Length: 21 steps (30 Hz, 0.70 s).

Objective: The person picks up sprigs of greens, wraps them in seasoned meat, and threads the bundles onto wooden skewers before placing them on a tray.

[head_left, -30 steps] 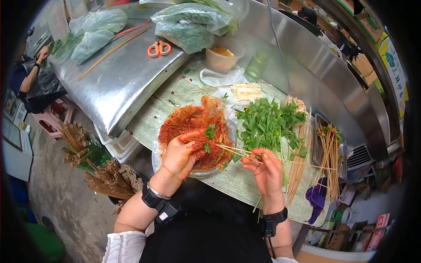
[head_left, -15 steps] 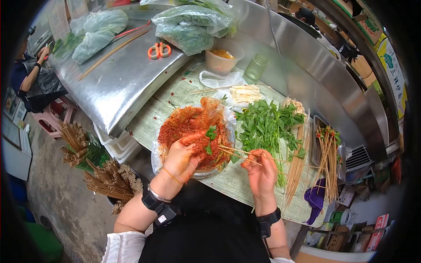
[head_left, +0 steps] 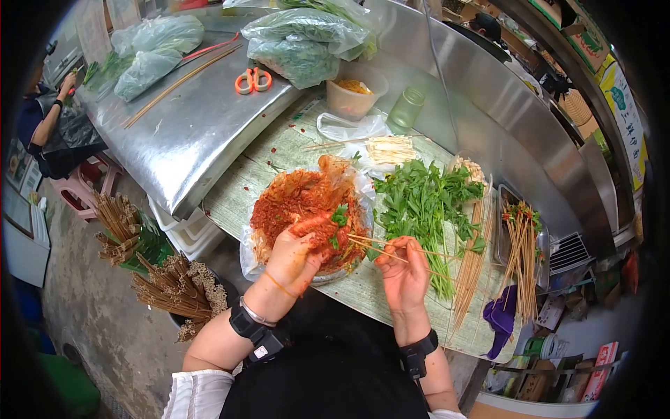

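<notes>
My left hand [head_left: 296,255], smeared with red sauce, is closed around sauce-coated food with a green leaf [head_left: 340,215] at the near right part of a bowl of red paste [head_left: 279,202]. Thin wooden skewers [head_left: 373,244] run from that food to my right hand [head_left: 405,269], whose thumb and fingers pinch them. Beyond my right hand lies a pile of leafy green stems [head_left: 419,202]. Loose bare skewers [head_left: 469,272] lie to its right.
Finished-looking skewers [head_left: 520,251] rest on a metal tray at the right, beside a purple cloth [head_left: 501,314]. Enoki mushrooms [head_left: 391,149], a green jar [head_left: 407,107] and orange-handled scissors [head_left: 253,81] are farther back. Another person [head_left: 49,129] is at far left.
My right hand has moved slightly left, toward the bowl, with the skewers. My left hand has shifted a little right and down with the food and leaf.
</notes>
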Available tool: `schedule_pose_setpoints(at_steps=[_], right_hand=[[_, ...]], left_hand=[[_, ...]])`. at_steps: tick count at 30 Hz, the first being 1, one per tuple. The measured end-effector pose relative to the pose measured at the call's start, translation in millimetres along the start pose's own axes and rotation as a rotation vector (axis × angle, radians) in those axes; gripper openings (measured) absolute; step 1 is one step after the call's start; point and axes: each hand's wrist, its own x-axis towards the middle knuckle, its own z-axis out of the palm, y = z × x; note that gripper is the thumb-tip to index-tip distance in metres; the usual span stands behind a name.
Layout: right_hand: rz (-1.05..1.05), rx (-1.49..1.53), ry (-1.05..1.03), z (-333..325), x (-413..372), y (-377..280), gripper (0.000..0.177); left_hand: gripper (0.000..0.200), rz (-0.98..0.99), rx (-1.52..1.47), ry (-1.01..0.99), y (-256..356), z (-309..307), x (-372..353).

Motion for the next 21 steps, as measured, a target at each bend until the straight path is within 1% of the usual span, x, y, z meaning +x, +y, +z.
schedule_pose_setpoints(at_steps=[2, 5, 6, 8, 9, 10, 11, 12, 13, 14, 15, 16, 17, 21], right_hand=[[0.055, 0.081, -0.006, -3, 1, 4, 0.023], [0.072, 0.101, 0.028, 1, 0, 6, 0.024], [0.072, 0.101, 0.027, 4, -2, 6, 0.024], [-0.032, -0.055, 0.076, 15, -6, 3, 0.025], [-0.031, -0.055, 0.074, 21, -8, 2, 0.025], [-0.147, -0.21, 0.042, 28, -9, 1, 0.024], [-0.264, -0.366, 0.011, 31, -10, 0, 0.023], [-0.264, -0.367, 0.011, 31, -10, -1, 0.023], [-0.398, -0.618, -0.065, 30, -10, -3, 0.023], [-0.531, -0.87, -0.144, 30, -11, -4, 0.024], [-0.532, -0.87, -0.144, 34, -10, -8, 0.024], [-0.62, -1.009, -0.228, 42, -8, -14, 0.023], [-0.708, -1.148, -0.313, 46, -7, -18, 0.022], [-0.748, -1.195, -0.381, 51, -3, -20, 0.015]], left_hand=[[0.03, -0.003, -0.005, 0.01, -1, 1, 0], [0.031, -0.022, -0.036, -0.032, -3, 0, 0], [0.03, 0.01, -0.025, -0.009, -6, -3, 0], [0.03, 0.046, -0.014, 0.014, -9, -2, 0], [0.03, 0.124, 0.029, 0.019, -9, 1, -1], [0.03, 0.201, 0.073, 0.023, -10, 3, -2], [0.03, 0.202, 0.073, 0.023, -11, 4, -1], [0.031, 0.257, 0.133, 0.055, -13, 4, 0], [0.034, 0.312, 0.194, 0.087, -14, 4, 1], [0.034, 0.312, 0.194, 0.086, -16, 4, 1], [0.034, 0.354, 0.218, 0.097, -17, 5, 1], [0.034, 0.395, 0.243, 0.109, -18, 5, 1], [0.034, 0.395, 0.243, 0.107, -19, 4, 1], [0.032, 0.394, 0.275, 0.129, -18, 3, 4]])
